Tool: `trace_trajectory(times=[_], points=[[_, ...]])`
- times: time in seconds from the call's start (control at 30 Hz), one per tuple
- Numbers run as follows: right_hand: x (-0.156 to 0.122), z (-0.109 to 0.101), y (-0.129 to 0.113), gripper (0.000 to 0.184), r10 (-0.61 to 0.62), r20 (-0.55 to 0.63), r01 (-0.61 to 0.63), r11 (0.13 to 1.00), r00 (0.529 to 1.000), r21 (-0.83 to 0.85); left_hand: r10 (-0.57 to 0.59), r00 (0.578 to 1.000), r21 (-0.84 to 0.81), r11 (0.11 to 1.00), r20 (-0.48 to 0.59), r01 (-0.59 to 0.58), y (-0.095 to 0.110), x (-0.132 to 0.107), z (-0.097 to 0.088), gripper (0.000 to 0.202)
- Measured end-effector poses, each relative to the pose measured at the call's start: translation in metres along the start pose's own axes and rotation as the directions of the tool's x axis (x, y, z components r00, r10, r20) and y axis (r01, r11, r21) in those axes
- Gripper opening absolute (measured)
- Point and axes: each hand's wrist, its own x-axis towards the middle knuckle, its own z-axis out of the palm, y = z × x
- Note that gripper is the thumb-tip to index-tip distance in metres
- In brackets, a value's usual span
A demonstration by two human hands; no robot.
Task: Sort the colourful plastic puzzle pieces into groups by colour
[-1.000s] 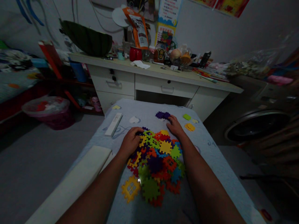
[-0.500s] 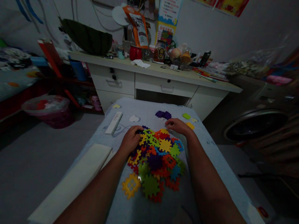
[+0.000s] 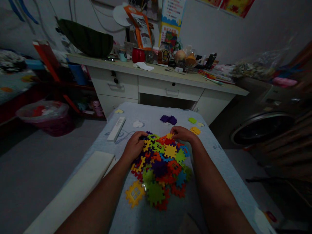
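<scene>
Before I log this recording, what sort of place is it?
Likely a lived-in room at home: a grey front-loading washing machine stands beside a cluttered, white-fronted desk with drawers, and multicoloured toothed plastic pieces lie heaped on a pale blue cloth.

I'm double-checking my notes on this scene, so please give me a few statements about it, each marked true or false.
1. The left hand is at the left side of the pile of toothed pieces. True.
2. The right hand is touching the purple pieces. False: it is at the pile's far edge; the purple pieces lie apart from it.
3. A white bar lies left of the pile. True.
4. The red mug stands right of the jar. False: the mug is left of the jar.
5. A yellow window piece lies at the pile's near left. True.
</scene>
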Motion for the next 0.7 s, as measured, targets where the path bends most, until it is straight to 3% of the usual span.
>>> trace_trajectory(times=[0.23,0.37,0.47,0.53,0.63,0.7], points=[[-0.008,-0.011,0.008,0.014,-0.028,0.013,0.025,0.976,1.000,0.214,-0.005,1.000,-0.014,1.000,0.002,0.005,0.003,0.000,-0.001,0.038],[-0.023,-0.030,0.019,0.019,-0.006,-0.110,0.045,0.935,0.994,0.351,-0.001,1.000,-0.006,1.000,0.002,0.001,0.002,-0.001,-0.001,0.038],[-0.035,-0.043,0.033,0.021,0.087,-0.272,0.031,0.915,0.958,0.401,0.010,1.000,0.004,1.000,0.008,-0.010,0.000,-0.001,-0.001,0.039],[-0.042,-0.051,0.044,0.020,0.200,-0.430,0.009,0.899,0.880,0.437,0.008,1.000,0.008,1.000,0.012,-0.008,-0.002,-0.001,-0.001,0.040],[-0.051,-0.061,0.065,0.017,0.357,-0.633,-0.016,0.878,0.687,0.478,-0.002,1.000,0.013,1.000,0.016,0.002,-0.005,-0.001,0.000,0.039],[-0.056,-0.065,0.080,0.015,0.422,-0.699,-0.034,0.868,0.578,0.496,-0.008,1.000,0.011,1.000,0.018,0.008,-0.006,-0.001,0.001,0.039]])
